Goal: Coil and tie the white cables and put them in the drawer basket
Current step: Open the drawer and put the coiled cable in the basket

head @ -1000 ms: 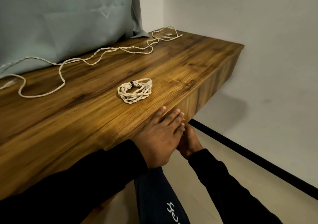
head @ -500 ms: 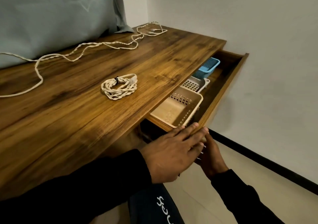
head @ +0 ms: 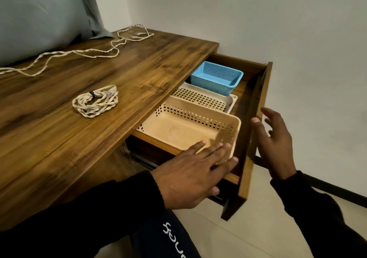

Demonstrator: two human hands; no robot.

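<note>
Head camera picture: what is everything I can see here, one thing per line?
Coiled cable: one, white, tied with a dark band, on the desk.
Loose cable: one, white, uncoiled, along the desk's back.
Desk: one, brown wood.
Drawer: one, brown, pulled open.
Baskets: three in the drawer, cream nearest, white in the middle, blue farthest.
Cloth: one, grey-blue, behind the desk.
Left hand: open, over the drawer's near corner.
Right hand: open, by the drawer front.

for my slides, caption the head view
Open hands at pulled-out drawer; coiled cable waits on desk.
</note>
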